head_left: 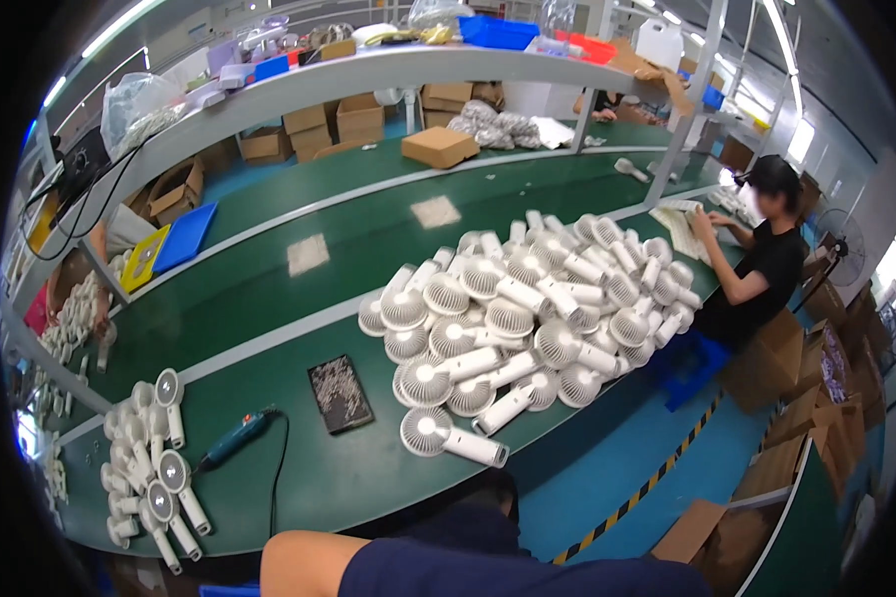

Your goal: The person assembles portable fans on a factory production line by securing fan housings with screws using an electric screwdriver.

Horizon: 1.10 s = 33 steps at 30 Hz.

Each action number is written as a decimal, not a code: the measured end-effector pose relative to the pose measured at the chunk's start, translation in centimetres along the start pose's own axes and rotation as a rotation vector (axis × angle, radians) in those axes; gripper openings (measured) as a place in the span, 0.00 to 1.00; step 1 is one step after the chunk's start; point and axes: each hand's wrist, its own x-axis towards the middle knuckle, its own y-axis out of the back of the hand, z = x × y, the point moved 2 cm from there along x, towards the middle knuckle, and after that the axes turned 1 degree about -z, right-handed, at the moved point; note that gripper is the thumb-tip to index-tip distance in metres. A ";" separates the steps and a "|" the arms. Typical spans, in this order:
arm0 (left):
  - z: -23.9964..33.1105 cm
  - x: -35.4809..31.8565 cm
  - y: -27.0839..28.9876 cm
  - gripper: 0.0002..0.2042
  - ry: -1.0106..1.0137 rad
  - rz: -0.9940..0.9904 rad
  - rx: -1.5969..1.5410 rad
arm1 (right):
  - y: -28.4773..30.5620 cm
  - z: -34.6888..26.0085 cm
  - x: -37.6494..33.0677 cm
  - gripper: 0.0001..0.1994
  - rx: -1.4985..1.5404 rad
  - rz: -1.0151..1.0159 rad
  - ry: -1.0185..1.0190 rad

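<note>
Neither of my hands shows. At the lower edge only a bare bent limb and dark navy cloth [418, 567] are visible. In front of me on the green table lies a large heap of white handheld fans [508, 318], with round ribbed heads and short handles. One fan [453, 438] lies at the heap's near edge. Left of the heap is a black tray [339, 394] of small metal pieces, probably screws. A teal electric screwdriver [237, 440] with a black cord lies farther left, its tip toward a smaller group of white fans [159, 468].
A raised shelf [368, 72] with bins and bags spans the far side. Beyond the heap, a co-worker in black [767, 229] handles a pale object. A blue tray [186, 235] and a cardboard box [440, 147] rest across the table. Cartons [767, 358] stand at right.
</note>
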 end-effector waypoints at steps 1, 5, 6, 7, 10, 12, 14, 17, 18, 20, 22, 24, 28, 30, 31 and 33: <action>-2.3 -1.3 1.1 0.32 0.198 -0.175 -0.063 | -0.3 0.2 0.1 0.17 -0.014 0.030 0.002; -6.0 5.8 -12.4 0.22 0.441 -1.130 0.014 | -2.5 0.0 0.4 0.14 0.066 0.136 0.007; -8.7 3.8 -14.2 0.19 0.540 -1.294 -0.109 | -3.4 0.0 0.7 0.13 0.104 0.163 0.007; -11.1 0.5 -14.5 0.17 0.670 -1.470 -0.118 | -4.5 -0.2 1.4 0.13 0.152 0.185 0.015; -11.9 -10.7 -9.0 0.16 1.361 -1.384 -0.203 | -2.4 0.3 -0.5 0.12 0.236 0.417 -0.042; -11.8 -18.0 -5.9 0.17 1.530 -1.166 -0.403 | -2.1 1.6 -7.1 0.12 0.157 0.164 -0.258; -9.3 -22.9 -6.6 0.17 1.719 -0.972 -0.585 | -0.9 0.1 -8.4 0.10 0.180 -0.064 -0.334; -7.7 -28.0 -8.4 0.18 2.009 -0.697 -0.883 | -1.2 -1.6 -5.5 0.10 0.190 -0.076 -0.311; -7.7 -29.4 -9.1 0.18 2.086 -0.578 -0.965 | -2.0 -1.6 -4.5 0.09 0.192 -0.092 -0.235; -7.3 -33.1 -9.9 0.19 2.214 -0.319 -1.127 | -1.4 -2.4 -2.9 0.09 0.192 -0.030 -0.260; -6.6 -35.7 -10.1 0.20 2.163 0.073 -1.705 | -1.2 -2.9 -3.0 0.08 0.130 -0.017 -0.283; -5.3 -38.1 -9.9 0.21 2.057 -0.010 -1.365 | -1.2 -3.3 -3.2 0.07 0.080 -0.085 -0.289; -4.2 -40.1 -8.5 0.20 2.005 -0.255 -1.182 | -0.4 -3.1 -3.7 0.05 -0.077 -0.191 -0.277; -3.7 -40.4 -7.4 0.20 2.039 -0.237 -1.084 | 0.2 -2.6 -3.7 0.05 -0.175 -0.225 -0.263; -3.9 -42.2 -7.2 0.20 2.044 -0.254 -1.054 | 0.1 -2.5 -3.7 0.05 -0.241 -0.258 -0.271; -1.1 -46.0 -5.4 0.20 2.053 -0.278 -0.970 | 1.1 -2.0 -4.1 0.05 -0.098 -0.270 -0.341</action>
